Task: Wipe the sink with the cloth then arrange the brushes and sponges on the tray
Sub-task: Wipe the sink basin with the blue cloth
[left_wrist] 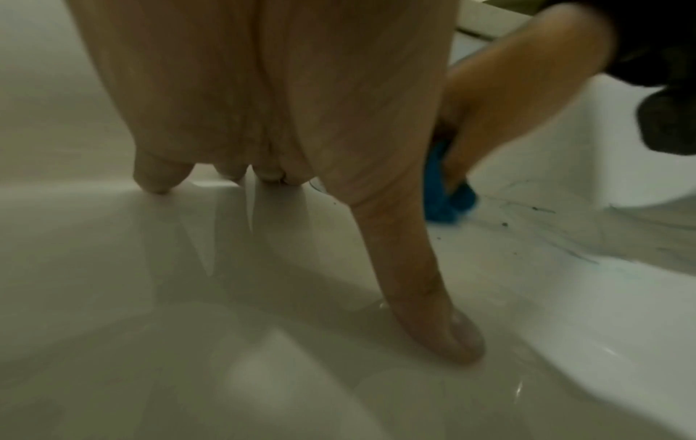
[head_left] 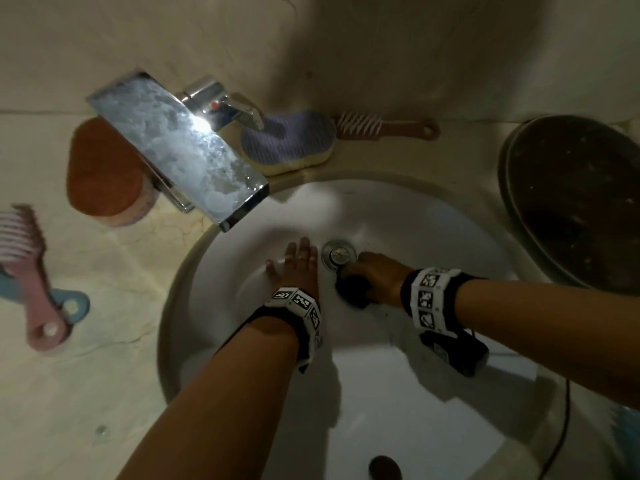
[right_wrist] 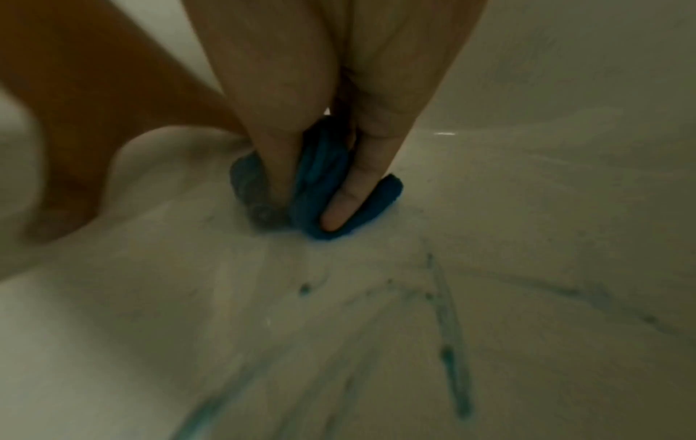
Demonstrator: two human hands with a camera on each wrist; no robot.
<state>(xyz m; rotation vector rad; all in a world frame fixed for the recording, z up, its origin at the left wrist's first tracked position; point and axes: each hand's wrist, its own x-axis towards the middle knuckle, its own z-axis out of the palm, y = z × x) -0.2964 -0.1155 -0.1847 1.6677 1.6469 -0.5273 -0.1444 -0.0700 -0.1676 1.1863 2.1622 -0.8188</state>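
My right hand (head_left: 372, 275) grips a bunched blue cloth (right_wrist: 324, 184) and presses it on the bottom of the white sink (head_left: 433, 230), just beside the metal drain (head_left: 338, 254). In the left wrist view the cloth (left_wrist: 444, 196) shows under those fingers. Blue-grey smears streak the basin (right_wrist: 448, 327) near the cloth. My left hand (head_left: 299, 263) lies flat on the basin left of the drain, fingers straight, thumb (left_wrist: 433, 312) pressed on the porcelain. A purple and yellow sponge (head_left: 289, 142) and a brown brush (head_left: 381, 128) lie behind the sink. An orange sponge (head_left: 104, 171) sits at left.
The chrome tap (head_left: 176, 147) juts over the basin's far left rim. A pink brush (head_left: 31, 271) lies across a blue one (head_left: 74, 306) on the counter at far left. A dark round tray (head_left: 575, 199) sits at the right.
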